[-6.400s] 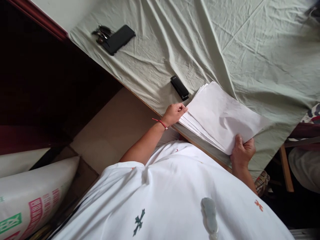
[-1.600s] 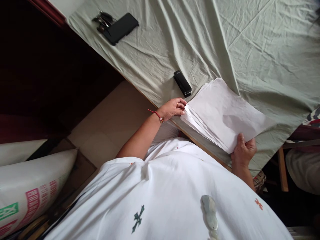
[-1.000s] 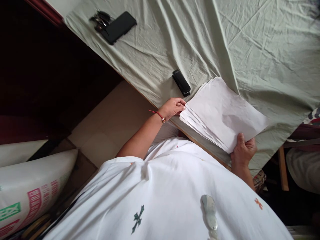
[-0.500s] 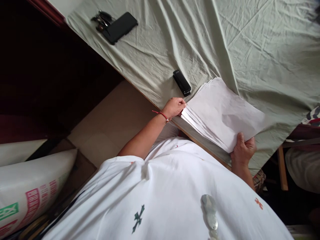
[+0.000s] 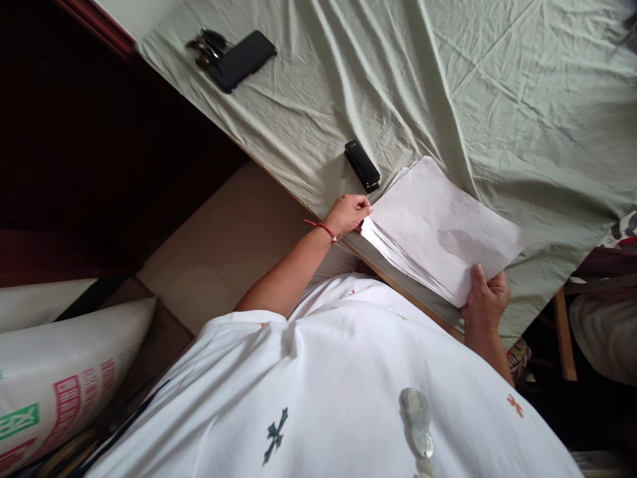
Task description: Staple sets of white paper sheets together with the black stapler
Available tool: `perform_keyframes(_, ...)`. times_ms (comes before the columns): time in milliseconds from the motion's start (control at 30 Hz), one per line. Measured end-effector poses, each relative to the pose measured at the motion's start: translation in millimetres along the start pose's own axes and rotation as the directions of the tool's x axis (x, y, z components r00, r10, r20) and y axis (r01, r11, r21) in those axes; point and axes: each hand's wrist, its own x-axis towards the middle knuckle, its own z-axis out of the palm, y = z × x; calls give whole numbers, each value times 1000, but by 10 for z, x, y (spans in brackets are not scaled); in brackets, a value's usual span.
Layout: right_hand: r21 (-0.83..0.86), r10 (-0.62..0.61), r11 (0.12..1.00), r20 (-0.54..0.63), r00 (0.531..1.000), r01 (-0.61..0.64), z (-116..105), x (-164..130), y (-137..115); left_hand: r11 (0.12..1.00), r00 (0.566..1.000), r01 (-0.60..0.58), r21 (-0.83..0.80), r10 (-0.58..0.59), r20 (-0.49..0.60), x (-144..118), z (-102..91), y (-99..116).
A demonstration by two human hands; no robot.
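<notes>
A stack of white paper sheets [image 5: 438,222] rests at the near edge of the cloth-covered table, its sheets fanned unevenly along the left and lower sides. My left hand [image 5: 350,216], with a red string on the wrist, pinches the stack's left corner between thumb and fingers. At the lower right corner my right hand [image 5: 486,299] grips the sheets, thumb on top and the other fingers mostly hidden underneath. Just beyond my left hand lies a black stapler [image 5: 362,166], apart from the paper.
A black phone [image 5: 247,61] and a bunch of keys [image 5: 206,45] lie at the far left of the wrinkled green tablecloth [image 5: 522,126]. On the floor at left is a white printed sack [image 5: 74,372]. A wooden leg [image 5: 564,335] stands at right.
The top sheet has shifted slightly left and down over the stack. Both hands keep their hold on the paper, almost unmoved. The view has tilted a little.
</notes>
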Motion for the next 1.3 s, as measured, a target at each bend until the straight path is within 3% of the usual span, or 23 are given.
perform_keyframes(233, 103, 213, 970, 66, 975, -219, -2, 70, -113, 990, 998, 9, -143, 1, 70, -2, -20, -71)
perform_keyframes(367, 129, 254, 957, 70, 965, -261, -48, 88, -126, 975, 995, 10, -223, 13, 100, 1, -55, -108)
perform_keyframes(600, 124, 162, 978, 72, 984, -170, -123, -25, -257, 933, 974, 71, -353, 11, 225, -15, -135, -109)
perform_keyframes(767, 128, 53, 990, 12, 999, -54, -200, 0, -385, 925, 957, -79, -370, 175, 233, -28, -108, -9)
perform_keyframes(967, 213, -93, 974, 34, 995, 84, -158, 25, -623, 875, 921, -298, -382, 369, 127, -105, -125, 250)
perform_keyframes(1133, 218, -186, 960, 26, 982, 176, -131, 45, -733, 929, 954, -269, -253, 294, 63, -170, -201, 376)
perform_keyframes(1300, 30, -144, 989, 105, 984, 142, -203, 67, -644, 926, 915, -302, -227, 349, 204, -125, -217, 310)
